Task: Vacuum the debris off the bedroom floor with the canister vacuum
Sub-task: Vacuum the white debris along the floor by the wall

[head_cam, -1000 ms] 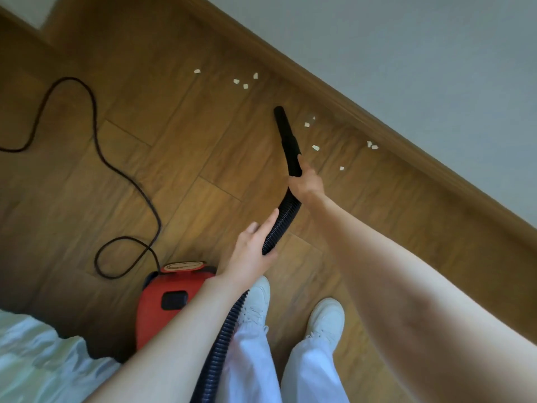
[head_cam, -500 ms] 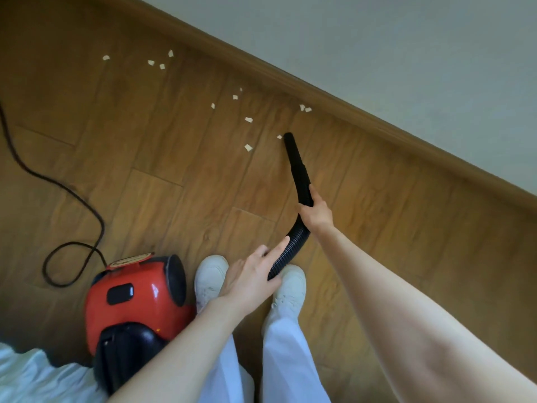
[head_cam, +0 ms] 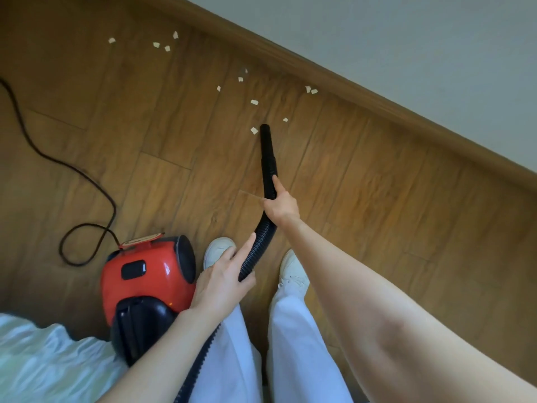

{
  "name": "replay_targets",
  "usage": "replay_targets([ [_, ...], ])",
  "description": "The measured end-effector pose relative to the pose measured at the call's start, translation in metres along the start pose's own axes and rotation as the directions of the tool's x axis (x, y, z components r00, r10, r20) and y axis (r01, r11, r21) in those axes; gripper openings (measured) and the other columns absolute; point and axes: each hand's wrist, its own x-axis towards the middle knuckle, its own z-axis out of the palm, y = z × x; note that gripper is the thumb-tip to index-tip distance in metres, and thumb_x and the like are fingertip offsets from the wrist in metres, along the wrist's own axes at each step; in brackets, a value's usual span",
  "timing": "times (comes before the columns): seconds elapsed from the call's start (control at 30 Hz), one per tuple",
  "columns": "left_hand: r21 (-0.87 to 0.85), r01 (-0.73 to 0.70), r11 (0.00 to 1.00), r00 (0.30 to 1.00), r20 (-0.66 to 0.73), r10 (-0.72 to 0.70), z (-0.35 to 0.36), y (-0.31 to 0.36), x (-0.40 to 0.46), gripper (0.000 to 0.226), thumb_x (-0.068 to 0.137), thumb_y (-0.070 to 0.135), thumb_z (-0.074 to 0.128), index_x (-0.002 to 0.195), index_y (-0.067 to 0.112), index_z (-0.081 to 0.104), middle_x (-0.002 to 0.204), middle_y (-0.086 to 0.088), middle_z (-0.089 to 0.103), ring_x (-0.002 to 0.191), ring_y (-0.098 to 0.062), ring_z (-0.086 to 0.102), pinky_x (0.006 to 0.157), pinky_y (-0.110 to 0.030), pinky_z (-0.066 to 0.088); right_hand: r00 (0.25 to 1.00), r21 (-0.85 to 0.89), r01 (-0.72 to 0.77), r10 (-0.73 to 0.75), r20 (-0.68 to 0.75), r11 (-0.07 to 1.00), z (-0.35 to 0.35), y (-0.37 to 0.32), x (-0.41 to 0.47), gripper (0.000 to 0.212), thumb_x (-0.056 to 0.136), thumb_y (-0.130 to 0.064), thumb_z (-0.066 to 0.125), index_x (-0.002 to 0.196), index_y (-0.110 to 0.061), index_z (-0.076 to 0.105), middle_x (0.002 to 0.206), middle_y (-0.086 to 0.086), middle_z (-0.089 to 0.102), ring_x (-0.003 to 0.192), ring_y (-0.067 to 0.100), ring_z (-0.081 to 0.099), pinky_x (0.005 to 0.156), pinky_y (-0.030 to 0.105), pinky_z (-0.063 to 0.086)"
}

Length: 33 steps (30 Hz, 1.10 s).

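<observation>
A red and black canister vacuum (head_cam: 148, 279) sits on the wooden floor at my left foot. Its black ribbed hose (head_cam: 257, 248) runs up between my hands to a rigid black nozzle (head_cam: 266, 152). My right hand (head_cam: 281, 205) grips the nozzle's lower end. My left hand (head_cam: 223, 282) holds the hose lower down, forefinger stretched along it. The nozzle tip rests on the floor right beside one pale scrap (head_cam: 254, 130). Several more scraps of debris (head_cam: 254, 102) lie scattered beyond it toward the skirting board.
A wooden skirting board (head_cam: 377, 91) and grey wall run diagonally across the top right. The vacuum's black power cord (head_cam: 87, 181) loops over the floor at the left. Pale bedding (head_cam: 43, 362) fills the bottom left corner. My white shoes (head_cam: 292, 271) stand under the hose.
The nozzle tip has swung left, from beside the small scrap near the skirting board to right beside a larger scrap. The view has shifted a little; both hands keep their hold.
</observation>
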Motion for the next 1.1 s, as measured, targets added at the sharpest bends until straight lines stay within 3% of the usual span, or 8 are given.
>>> replay_targets([
  [0.27, -0.096, 0.055, 0.994, 0.993, -0.104, -0.065, -0.029, -0.032, -0.004, 0.075, 0.088, 0.029, 0.056, 0.145, 0.048, 0.012, 0.092, 0.013, 0.043, 0.069, -0.010, 0.051, 0.060, -0.028, 0.047, 1.000, -0.061, 0.011, -0.012, -0.009, 0.998, 0.043, -0.048, 0.000, 0.072, 0.092, -0.026, 0.052, 0.151, -0.039, 0.015, 0.124, 0.008, 0.057, 0.101, 0.026, 0.061, 0.084, 0.042, 0.055],
  [0.53, -0.216, 0.048, 0.975, 0.968, -0.232, -0.099, -0.073, -0.056, 0.037, 0.076, 0.085, 0.023, 0.061, 0.146, 0.044, 0.020, 0.085, 0.002, 0.045, 0.065, -0.018, 0.051, 0.057, -0.031, 0.045, 0.994, -0.173, 0.111, -0.112, 0.007, 0.979, 0.063, -0.134, 0.029, 0.071, 0.093, -0.020, 0.048, 0.152, -0.038, 0.015, 0.127, 0.007, 0.056, 0.099, 0.025, 0.061, 0.078, 0.036, 0.055],
  [0.67, -0.301, 0.036, 0.953, 0.957, -0.263, -0.119, -0.102, -0.077, 0.058, 0.076, 0.085, 0.021, 0.062, 0.145, 0.045, 0.021, 0.088, 0.000, 0.047, 0.065, -0.019, 0.051, 0.061, -0.037, 0.049, 0.984, -0.231, 0.179, -0.171, 0.057, 0.956, 0.077, -0.180, 0.044, 0.070, 0.094, -0.016, 0.047, 0.153, -0.036, 0.014, 0.123, 0.007, 0.058, 0.084, 0.020, 0.057, 0.063, 0.027, 0.046],
  [0.73, -0.359, 0.009, 0.933, 0.951, -0.286, -0.119, -0.115, -0.085, 0.068, 0.077, 0.086, 0.017, 0.063, 0.146, 0.042, 0.022, 0.090, -0.002, 0.048, 0.063, -0.018, 0.050, 0.058, -0.030, 0.047, 0.977, -0.255, 0.210, -0.196, 0.079, 0.944, 0.084, -0.202, 0.051, 0.070, 0.094, -0.014, 0.046, 0.153, -0.034, 0.014, 0.124, 0.007, 0.059, 0.080, 0.018, 0.054, 0.059, 0.024, 0.042],
  [0.8, -0.427, -0.015, 0.904, 0.939, -0.316, -0.133, -0.127, -0.092, 0.078, 0.077, 0.086, 0.013, 0.064, 0.147, 0.037, 0.024, 0.092, -0.006, 0.050, 0.063, -0.018, 0.049, 0.060, -0.024, 0.045, 0.969, -0.278, 0.246, -0.227, 0.101, 0.928, 0.094, -0.224, 0.060, 0.071, 0.094, -0.013, 0.046, 0.153, -0.033, 0.013, 0.128, 0.007, 0.057, 0.083, 0.018, 0.054, 0.062, 0.025, 0.043],
  [0.97, -0.425, -0.022, 0.905, 0.914, -0.375, -0.154, -0.150, -0.113, 0.102, 0.075, 0.086, 0.014, 0.064, 0.147, 0.033, 0.026, 0.092, -0.010, 0.052, 0.069, -0.024, 0.055, 0.071, -0.042, 0.051, 0.943, -0.310, 0.323, -0.277, 0.183, 0.894, 0.114, -0.267, 0.081, 0.072, 0.094, -0.015, 0.048, 0.154, -0.032, 0.012, 0.137, 0.006, 0.052, 0.100, 0.020, 0.058, 0.068, 0.024, 0.044],
  [1.1, -0.440, -0.019, 0.898, 0.897, -0.404, -0.179, -0.163, -0.120, 0.107, 0.075, 0.087, 0.016, 0.063, 0.148, 0.031, 0.023, 0.090, -0.009, 0.052, 0.068, -0.021, 0.053, 0.066, -0.033, 0.049, 0.918, -0.337, 0.368, -0.283, 0.277, 0.867, 0.129, -0.292, 0.088, 0.075, 0.093, -0.015, 0.050, 0.154, -0.032, 0.009, 0.139, 0.004, 0.050, 0.090, 0.015, 0.054, 0.058, 0.020, 0.042],
])
